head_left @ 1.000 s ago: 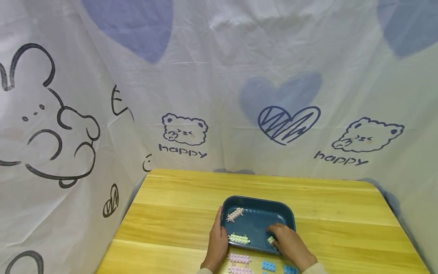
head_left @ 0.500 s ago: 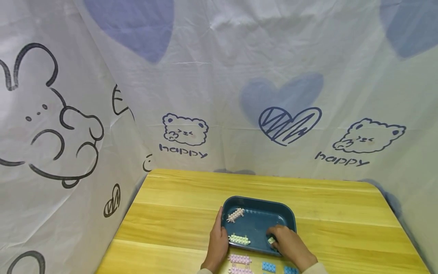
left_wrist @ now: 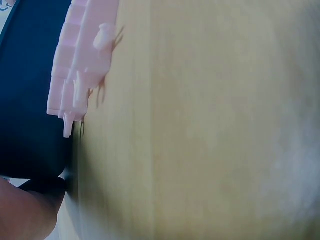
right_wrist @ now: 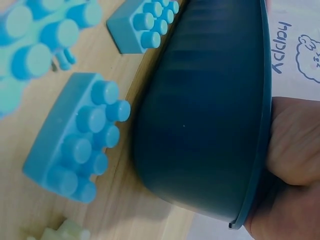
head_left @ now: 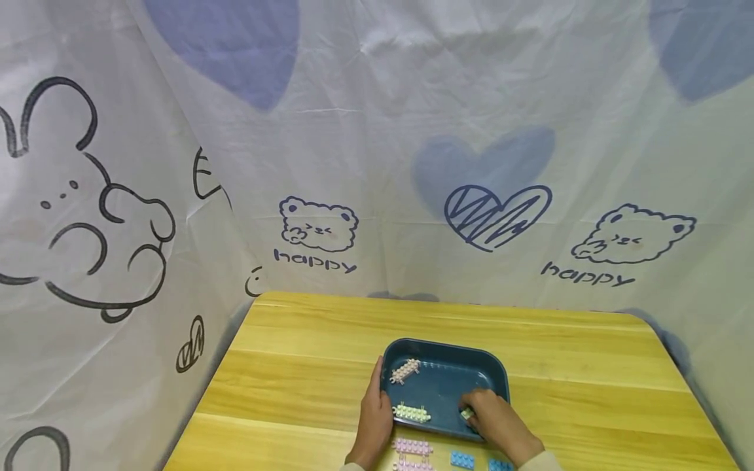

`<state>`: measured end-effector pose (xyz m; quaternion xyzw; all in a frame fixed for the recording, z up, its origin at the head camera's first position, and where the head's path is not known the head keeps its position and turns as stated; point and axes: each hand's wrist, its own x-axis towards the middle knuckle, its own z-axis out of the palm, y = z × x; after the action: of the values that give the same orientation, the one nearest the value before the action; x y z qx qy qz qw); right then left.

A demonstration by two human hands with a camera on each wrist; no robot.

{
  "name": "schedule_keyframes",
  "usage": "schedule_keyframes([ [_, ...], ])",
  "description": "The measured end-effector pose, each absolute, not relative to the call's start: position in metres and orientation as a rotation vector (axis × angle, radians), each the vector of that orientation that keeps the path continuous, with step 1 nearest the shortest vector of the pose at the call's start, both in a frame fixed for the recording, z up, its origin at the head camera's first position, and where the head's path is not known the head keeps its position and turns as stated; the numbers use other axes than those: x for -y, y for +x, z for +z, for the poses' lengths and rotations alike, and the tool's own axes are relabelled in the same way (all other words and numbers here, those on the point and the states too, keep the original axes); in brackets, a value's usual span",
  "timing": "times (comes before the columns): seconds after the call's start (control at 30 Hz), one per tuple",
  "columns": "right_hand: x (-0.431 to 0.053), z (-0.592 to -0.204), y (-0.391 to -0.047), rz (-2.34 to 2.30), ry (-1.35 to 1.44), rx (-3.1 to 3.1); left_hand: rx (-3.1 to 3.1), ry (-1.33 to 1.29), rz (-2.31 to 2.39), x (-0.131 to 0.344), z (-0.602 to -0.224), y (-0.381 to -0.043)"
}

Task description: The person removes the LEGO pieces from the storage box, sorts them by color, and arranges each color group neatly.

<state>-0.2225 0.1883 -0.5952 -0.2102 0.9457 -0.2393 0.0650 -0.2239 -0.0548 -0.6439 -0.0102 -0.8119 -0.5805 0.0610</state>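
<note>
A dark blue-green tray (head_left: 438,373) lies on the wooden table, and my left hand (head_left: 374,415) grips its left side, with the thumb at the near corner. Over the near right rim reaches my right hand (head_left: 495,415), its curled fingers pinching a small pale green toy brick (head_left: 467,413) inside the tray. The fingers cover most of that brick. Also in the tray are a pale pink brick piece (head_left: 405,371) at the far left and a light green brick piece (head_left: 412,412) along the near left side. The right wrist view shows the hand behind the tray's rim, its fingertips hidden.
Pink brick pieces (head_left: 412,447) lie on the table just in front of the tray. Several blue studded bricks (right_wrist: 75,137) sit to their right, near the tray's outer wall. A pale green piece (right_wrist: 62,231) shows at that view's bottom. White printed cloth (head_left: 383,163) hangs behind the table.
The right hand's fingers have shifted slightly over the pale green brick, which shows a little less than one second ago. The left hand and the tray have stayed in place.
</note>
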Motion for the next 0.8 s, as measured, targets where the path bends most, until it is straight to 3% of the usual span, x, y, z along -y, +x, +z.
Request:
schedule_keyframes([
  [0.8,-0.1880,-0.5989,-0.2232,-0.725,-0.635,-2.893,2.475,-0.030,-1.737,0.0543,-0.6452,-0.2233],
])
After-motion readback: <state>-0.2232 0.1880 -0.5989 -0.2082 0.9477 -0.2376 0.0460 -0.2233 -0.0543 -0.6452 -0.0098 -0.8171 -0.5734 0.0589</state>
